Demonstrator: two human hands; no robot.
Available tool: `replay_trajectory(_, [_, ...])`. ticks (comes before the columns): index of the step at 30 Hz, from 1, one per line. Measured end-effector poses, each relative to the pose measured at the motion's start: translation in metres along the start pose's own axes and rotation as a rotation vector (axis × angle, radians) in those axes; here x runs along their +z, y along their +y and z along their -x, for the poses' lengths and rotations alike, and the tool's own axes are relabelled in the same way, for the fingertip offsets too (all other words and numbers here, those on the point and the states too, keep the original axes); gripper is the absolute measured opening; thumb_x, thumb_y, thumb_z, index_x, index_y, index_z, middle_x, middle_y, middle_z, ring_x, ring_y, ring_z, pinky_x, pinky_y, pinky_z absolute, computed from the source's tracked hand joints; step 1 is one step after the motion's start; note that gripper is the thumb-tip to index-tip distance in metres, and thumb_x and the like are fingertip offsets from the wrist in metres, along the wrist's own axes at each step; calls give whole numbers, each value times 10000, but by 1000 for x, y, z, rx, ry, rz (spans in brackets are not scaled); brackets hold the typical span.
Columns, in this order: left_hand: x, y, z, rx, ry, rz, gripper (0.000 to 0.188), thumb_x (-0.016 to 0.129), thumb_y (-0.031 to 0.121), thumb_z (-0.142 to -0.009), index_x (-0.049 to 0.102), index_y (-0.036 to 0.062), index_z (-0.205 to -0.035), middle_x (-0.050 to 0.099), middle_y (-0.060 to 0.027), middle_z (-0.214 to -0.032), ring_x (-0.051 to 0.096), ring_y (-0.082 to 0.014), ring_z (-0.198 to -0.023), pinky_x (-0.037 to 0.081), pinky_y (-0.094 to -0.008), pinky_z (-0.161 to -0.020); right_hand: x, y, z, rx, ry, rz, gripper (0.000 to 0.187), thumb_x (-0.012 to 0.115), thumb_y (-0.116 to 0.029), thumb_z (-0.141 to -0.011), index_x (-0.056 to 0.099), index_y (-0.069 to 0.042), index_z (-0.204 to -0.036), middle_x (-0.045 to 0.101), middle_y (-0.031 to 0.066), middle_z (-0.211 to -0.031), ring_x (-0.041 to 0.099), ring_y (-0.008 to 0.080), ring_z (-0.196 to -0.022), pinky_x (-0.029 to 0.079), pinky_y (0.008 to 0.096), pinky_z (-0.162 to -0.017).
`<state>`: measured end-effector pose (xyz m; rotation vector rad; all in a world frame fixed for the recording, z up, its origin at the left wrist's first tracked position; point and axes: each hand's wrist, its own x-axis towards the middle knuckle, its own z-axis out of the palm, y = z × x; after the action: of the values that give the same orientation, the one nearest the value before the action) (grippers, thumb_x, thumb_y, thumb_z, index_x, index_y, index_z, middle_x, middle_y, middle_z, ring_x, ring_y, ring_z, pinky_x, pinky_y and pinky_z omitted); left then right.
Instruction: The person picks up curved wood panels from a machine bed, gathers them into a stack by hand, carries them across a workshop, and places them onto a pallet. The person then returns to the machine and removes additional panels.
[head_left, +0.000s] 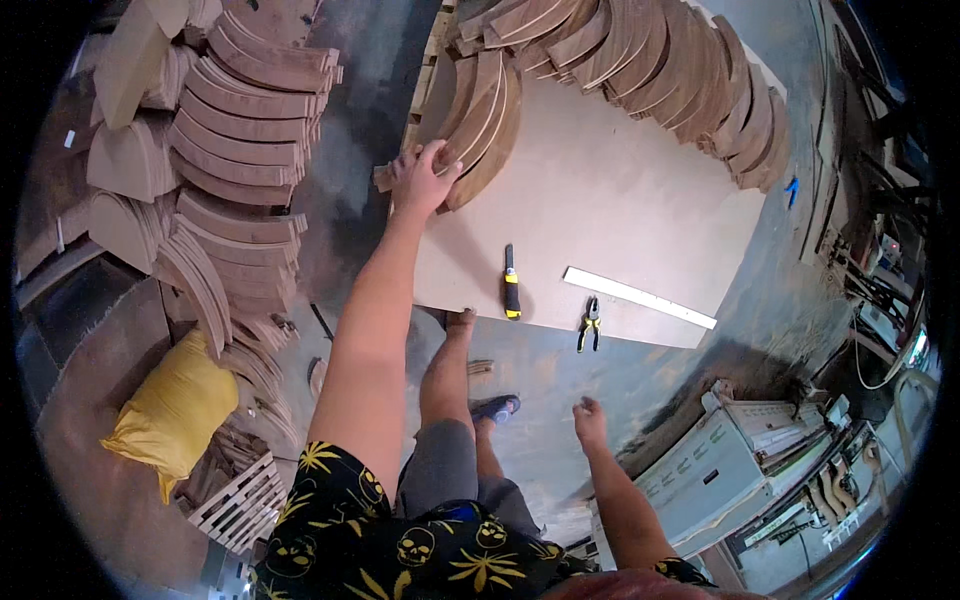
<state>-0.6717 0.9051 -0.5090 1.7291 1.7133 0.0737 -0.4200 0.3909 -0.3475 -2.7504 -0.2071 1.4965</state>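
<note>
My left hand [425, 178] reaches out to the near end of a small group of curved wooden pieces [488, 140] at the left edge of a pale board [600, 200]. Its fingers are bent around the end of a curved piece, and part of the grip is hidden. Low on the right, my right hand [590, 420] hangs away from the board with its fingers curled and nothing visible in them. On the board lie a yellow-and-black handled knife [511, 285] and a white metal ruler [640, 297]. A pair of pliers [590, 322] rests at the board's near edge.
More curved wooden pieces [690, 85] line the board's far side. Stacks of curved wood [245, 140] stand on the left, above a yellow sack [180, 405] and a slatted white crate [240, 505]. A pale cabinet [690, 465] stands at lower right. A blue object [792, 192] lies beyond the board.
</note>
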Motion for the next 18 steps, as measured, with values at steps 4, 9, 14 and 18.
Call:
replay_trajectory(4, [0,-2,5,39,-10,41,430,673,482,-901,674,290,-1285,550,-130,-1353,521,-351,-1250,390,-488,-1103,23,64,-33,-39,-160,283,501,706,-301,-891,610,10,-1272,689,185,-1141,666,305,-1049,521,407,-928])
replay_trajectory(9, [3,-14,-12,149,2,259,228,725,348,-902,798,212,-1069,504,-144,-1449,502,-331,-1309,401,-417,-1106,74,-30,-121,-334,-115,77,526,719,-324,-894,605,19,-1276,690,186,-1184,657,267,-1099,510,370,-951])
replay_trajectory(14, [16,12,-22,213,37,215,220,801,315,-841,811,211,-1035,385,-190,-1567,389,-379,-1431,341,-469,-1167,100,-281,-169,-593,-14,-183,701,697,-369,-944,422,0,-1472,533,237,-1408,535,340,-1288,426,420,-1084])
replay_trajectory(18, [18,12,-28,227,23,316,226,769,376,-851,801,299,-1061,373,-131,-1582,392,-380,-1413,323,-493,-1158,108,-431,-153,-731,126,-398,869,775,-318,-881,291,26,-1514,427,253,-1430,442,361,-1322,404,468,-1093])
